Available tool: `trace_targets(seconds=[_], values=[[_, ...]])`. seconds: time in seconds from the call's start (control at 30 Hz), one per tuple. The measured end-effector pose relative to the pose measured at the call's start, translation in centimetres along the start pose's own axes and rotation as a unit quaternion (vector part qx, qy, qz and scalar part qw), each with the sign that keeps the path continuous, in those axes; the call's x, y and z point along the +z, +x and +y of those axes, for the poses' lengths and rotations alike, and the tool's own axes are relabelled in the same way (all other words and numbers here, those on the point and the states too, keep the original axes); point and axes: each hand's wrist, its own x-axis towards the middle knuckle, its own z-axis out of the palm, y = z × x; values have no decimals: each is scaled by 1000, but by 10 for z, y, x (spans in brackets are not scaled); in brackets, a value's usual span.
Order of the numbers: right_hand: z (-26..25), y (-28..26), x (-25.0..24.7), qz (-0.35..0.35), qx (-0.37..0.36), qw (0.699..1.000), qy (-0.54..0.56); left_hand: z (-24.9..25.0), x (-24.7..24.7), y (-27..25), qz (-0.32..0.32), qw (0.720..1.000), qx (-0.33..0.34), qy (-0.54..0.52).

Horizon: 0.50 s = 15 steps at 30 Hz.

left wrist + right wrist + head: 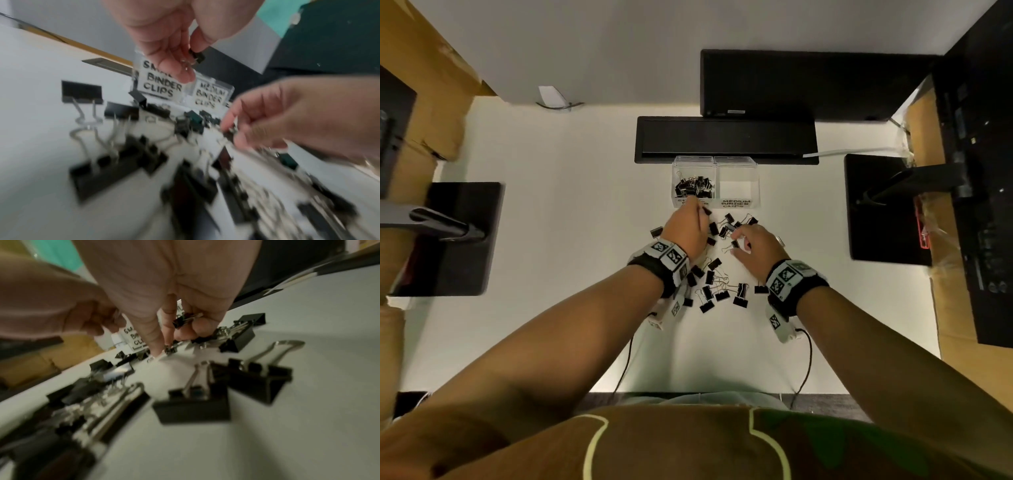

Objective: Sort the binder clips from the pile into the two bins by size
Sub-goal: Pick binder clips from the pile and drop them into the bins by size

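A pile of black binder clips (717, 284) of two sizes lies spread on the white table (551, 240) between my wrists and beyond them. My left hand (700, 210) pinches a small clip (197, 56) just in front of the clear bin labelled small binder clips (693, 183), which holds several small clips. Beside it, the bin labelled medium binder clips (738, 186) looks empty. My right hand (738, 245) is low over the far part of the pile with a small clip (185, 320) tucked in its curled fingers, its forefinger touching another clip (170, 348).
A black slot cover (726, 140) and a black box (808, 82) sit behind the bins. Black monitor bases stand on the table at the left (458, 240) and the right (887, 209). Cardboard boxes (431, 85) flank the table.
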Motion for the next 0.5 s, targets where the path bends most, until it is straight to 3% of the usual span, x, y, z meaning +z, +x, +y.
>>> trace_targets(seconds=[0.2,0.37,0.5], values=[[0,0,8,5,4,1000,-15,6,-38,35,61,998,11,9],[-4,-1,6,14,-4,1000,5,2,-45,56,12,998,-6,63],[-16,6,-8,42,31,997,63,-4,-42,53,3,997,29,75]])
